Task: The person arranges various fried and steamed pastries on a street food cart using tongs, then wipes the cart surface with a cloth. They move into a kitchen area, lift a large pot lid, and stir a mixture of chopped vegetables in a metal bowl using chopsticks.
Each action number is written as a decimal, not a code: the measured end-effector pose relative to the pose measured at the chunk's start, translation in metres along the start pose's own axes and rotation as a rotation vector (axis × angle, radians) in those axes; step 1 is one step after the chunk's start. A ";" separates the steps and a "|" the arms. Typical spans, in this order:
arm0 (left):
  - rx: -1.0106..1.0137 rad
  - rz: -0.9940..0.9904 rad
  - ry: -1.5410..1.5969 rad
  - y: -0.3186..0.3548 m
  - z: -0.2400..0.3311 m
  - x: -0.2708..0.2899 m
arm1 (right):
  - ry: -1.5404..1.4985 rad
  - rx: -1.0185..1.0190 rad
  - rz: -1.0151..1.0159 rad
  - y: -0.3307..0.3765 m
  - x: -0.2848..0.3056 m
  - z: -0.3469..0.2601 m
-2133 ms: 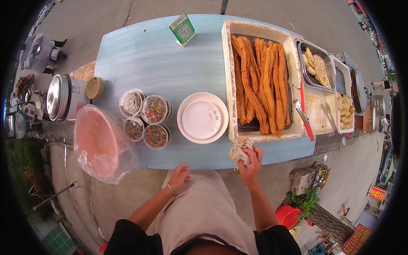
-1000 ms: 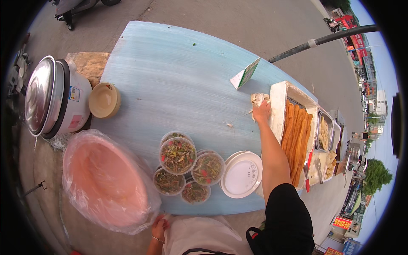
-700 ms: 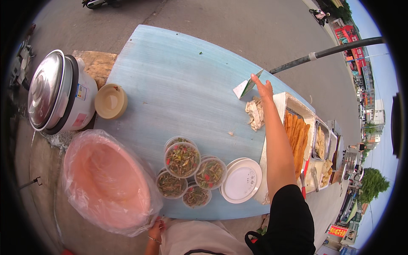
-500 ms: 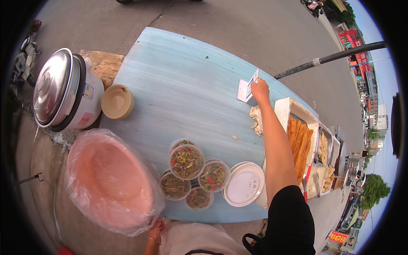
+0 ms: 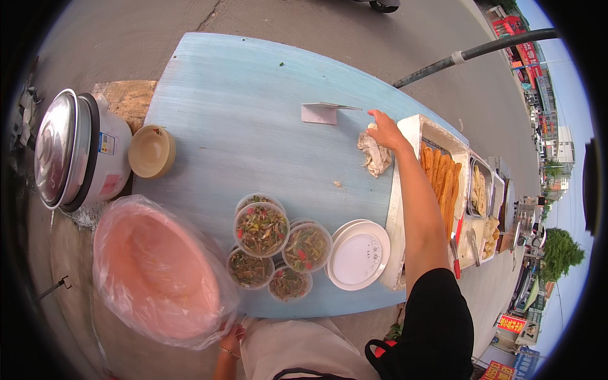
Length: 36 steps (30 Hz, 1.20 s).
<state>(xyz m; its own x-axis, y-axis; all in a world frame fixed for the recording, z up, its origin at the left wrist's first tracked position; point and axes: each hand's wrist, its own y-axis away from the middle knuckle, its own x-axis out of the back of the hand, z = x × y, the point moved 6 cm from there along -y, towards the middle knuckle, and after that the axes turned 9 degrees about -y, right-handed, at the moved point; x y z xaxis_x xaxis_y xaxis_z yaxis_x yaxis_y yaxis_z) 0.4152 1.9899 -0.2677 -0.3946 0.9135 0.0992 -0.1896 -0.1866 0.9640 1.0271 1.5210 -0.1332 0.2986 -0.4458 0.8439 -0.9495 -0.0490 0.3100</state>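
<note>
So the right hand (image 5: 386, 133) is stretched out to the far right part of the light blue table (image 5: 253, 126), right over a crumpled off-white cloth (image 5: 376, 157). Index finger's sticking out toward the left and the rest look loosely bent. The cloth is right up against the hand, but I honestly can't tell if it's pinched or just touched. Just left of the fingertips there's a folded card stand (image 5: 318, 114), standing clear of the hand.

Left hand (image 5: 233, 340) is down at the near edge, next to the clear plastic bag (image 5: 229, 304) lining a pink basin (image 5: 164, 272). It's partly hidden, so no clue how closed it is or if it's got any of the bag.

Right of the cloth is a white box (image 5: 396, 234) of fried dough sticks (image 5: 438, 183). Nearer, there's a stack of white plates (image 5: 358, 261), with clear round tubs (image 5: 261, 229) of chopped food to their left.
</note>
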 end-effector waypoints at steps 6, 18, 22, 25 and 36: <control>0.009 0.006 -0.131 0.007 0.008 -0.002 | 0.089 -0.029 0.237 0.056 -0.096 0.063; -0.051 -0.020 -0.151 0.013 -0.012 0.004 | 0.034 0.155 0.282 0.131 -0.066 0.111; -0.082 0.011 -0.198 0.026 -0.024 0.005 | -0.154 0.121 0.387 0.119 -0.041 0.095; -0.097 -0.013 -0.241 0.035 -0.032 0.005 | -0.472 0.172 0.679 0.134 0.008 0.072; -0.276 -0.035 -0.582 0.047 -0.045 -0.021 | -1.355 0.378 0.160 0.520 0.133 0.067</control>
<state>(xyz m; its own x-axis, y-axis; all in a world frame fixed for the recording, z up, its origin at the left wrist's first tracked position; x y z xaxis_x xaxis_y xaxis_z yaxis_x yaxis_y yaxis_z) 0.3738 1.9451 -0.2355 0.1539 0.9530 0.2611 -0.4482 -0.1682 0.8780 0.5661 1.3761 0.1105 0.0695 -0.9583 -0.2770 -0.9965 -0.0537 -0.0643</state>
